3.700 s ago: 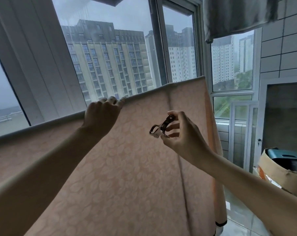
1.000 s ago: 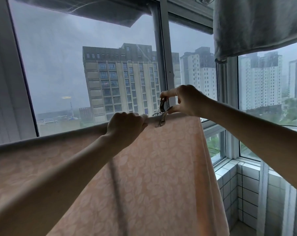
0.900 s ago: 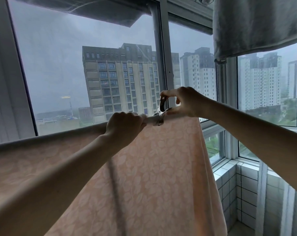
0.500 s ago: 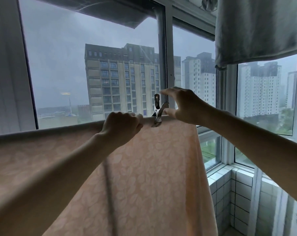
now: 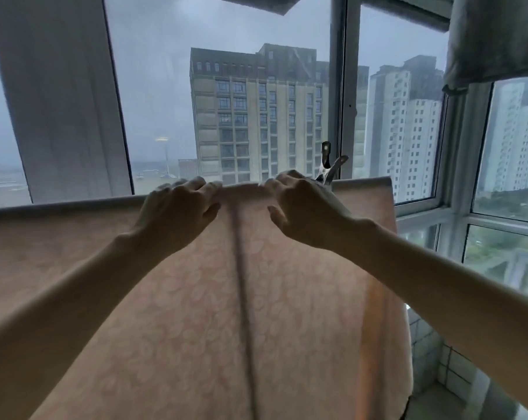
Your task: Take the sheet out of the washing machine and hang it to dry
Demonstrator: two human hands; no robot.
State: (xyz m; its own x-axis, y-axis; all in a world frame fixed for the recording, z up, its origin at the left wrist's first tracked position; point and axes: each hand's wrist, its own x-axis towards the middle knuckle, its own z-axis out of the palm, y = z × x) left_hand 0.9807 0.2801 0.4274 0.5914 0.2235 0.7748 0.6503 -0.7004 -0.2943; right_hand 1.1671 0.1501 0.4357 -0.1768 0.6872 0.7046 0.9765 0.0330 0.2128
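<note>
Two hands (image 5: 178, 209) (image 5: 305, 207) grip one sheet (image 5: 256, 313) beside one clip (image 5: 328, 168).

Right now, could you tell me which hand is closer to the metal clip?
The right hand, holding the sheet's top edge just beside the clip; the left hand holds the same edge farther along, away from it.

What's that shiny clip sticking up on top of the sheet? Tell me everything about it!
The clip is a silvery peg that looks like metal. Two flat handles stick up in a V: one nearly upright, the other leaning right. Its lower end sits on the top edge of the peach, leaf-patterned sheet, near the sheet's right end. The right hand lies just left of it and hides its lower part; whether they touch cannot be told.
</note>
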